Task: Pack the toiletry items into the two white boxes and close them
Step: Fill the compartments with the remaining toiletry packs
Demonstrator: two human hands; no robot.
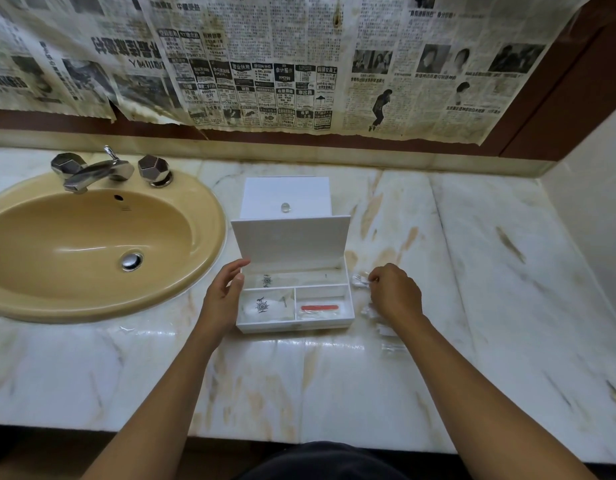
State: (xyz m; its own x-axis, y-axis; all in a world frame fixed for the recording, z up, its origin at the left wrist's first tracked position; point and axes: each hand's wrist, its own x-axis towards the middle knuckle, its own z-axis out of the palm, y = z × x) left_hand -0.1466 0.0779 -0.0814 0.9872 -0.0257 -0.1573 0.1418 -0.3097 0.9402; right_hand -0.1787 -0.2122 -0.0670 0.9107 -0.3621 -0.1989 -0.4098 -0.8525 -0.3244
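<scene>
White open box (294,327) lies crosswise; left hand (223,292) loose beside it, right hand (394,292) pinches packet (359,281)

**Readable print: newspaper only**

The newspaper sheets (265,64) pasted on the wall above the bench carry dense Chinese print, most of it too small or blurred to read. In the block of classified adverts near the middle, a few bits stand out: "SDN BHD" heads one box, "RM299" sits in a dark box, and "4000+" appears in a box lower left. The large black headline on the left sheet appears mirrored or upside down and cannot be read.

The sachets (263,304) in the open white box (294,327) bear a ship's-wheel emblem; no lettering on them can be made out.
</scene>
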